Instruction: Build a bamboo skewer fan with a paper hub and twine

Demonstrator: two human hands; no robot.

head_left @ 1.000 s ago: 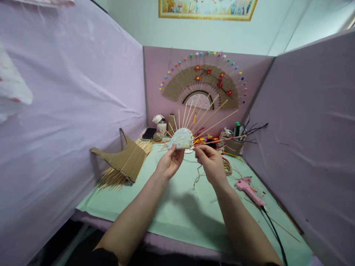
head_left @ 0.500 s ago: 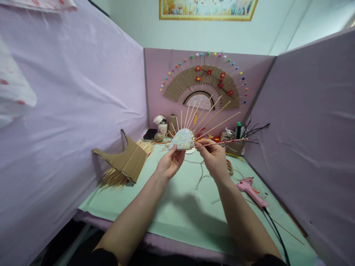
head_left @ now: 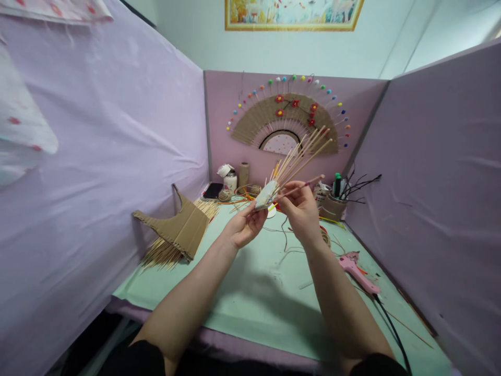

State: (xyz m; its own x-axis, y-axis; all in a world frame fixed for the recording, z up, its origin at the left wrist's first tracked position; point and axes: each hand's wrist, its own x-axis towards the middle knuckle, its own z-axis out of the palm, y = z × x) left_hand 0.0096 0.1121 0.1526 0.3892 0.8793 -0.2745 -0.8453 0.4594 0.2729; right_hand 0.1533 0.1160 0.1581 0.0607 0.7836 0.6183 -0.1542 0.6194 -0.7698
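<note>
My left hand [head_left: 247, 225] is closed on the lower edge of a small half-round fan base [head_left: 266, 194] in pale blue patterned cloth. Thin wooden sticks [head_left: 299, 159] fan out from that base, pointing up and to the right. The base is turned nearly edge-on, so most of its face is hidden. At its right edge, my right hand [head_left: 301, 211] pinches a reddish-pink stick [head_left: 314, 180] that slants up to the right. Whether this stick's near end touches the base is covered by the fingers.
A finished cardboard fan [head_left: 291, 112] with red flowers hangs on the pink back panel. On the left, a cut cardboard piece [head_left: 182, 224] rests over many bamboo sticks [head_left: 162, 253]. A pink glue gun [head_left: 359, 274] with a black cord lies right; twine and a pot of twigs [head_left: 332, 208] stand behind.
The fan base has rotated from facing me to nearly edge-on, and its sticks now bunch toward the right. My right hand has tilted the reddish-pink stick upward.
</note>
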